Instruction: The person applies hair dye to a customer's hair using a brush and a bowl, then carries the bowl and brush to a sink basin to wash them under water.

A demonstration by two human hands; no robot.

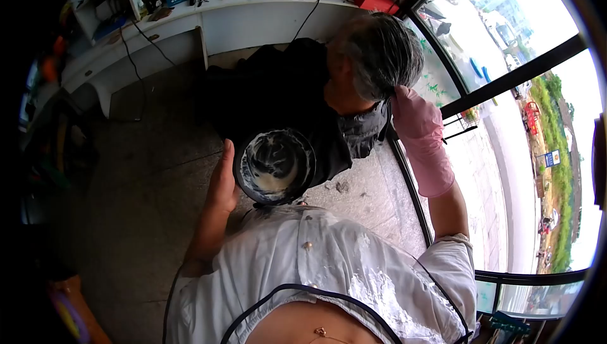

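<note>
My bare left hand (222, 180) grips a round black bowl (239, 183) from its left side, thumb up along the rim. Whitish cream (273, 181) lies in the bowl and is smeared up its inner wall. A pink glove covers my right hand (417, 113), whose fingers are closed against the lower back of a seated person's head (387, 53). That person's grey and dark hair looks wet and combed in streaks. Whatever my gloved fingers pinch is hidden by the hand. A black cape (272, 91) drapes the seated person.
A white counter (221, 10) along the wall carries combs, clippers and other small tools. Black cords (140, 85) hang down from it to the floor. Tall framed windows (506, 85) stand close on my right. At the lower left, part of another person's arm (82, 306) shows.
</note>
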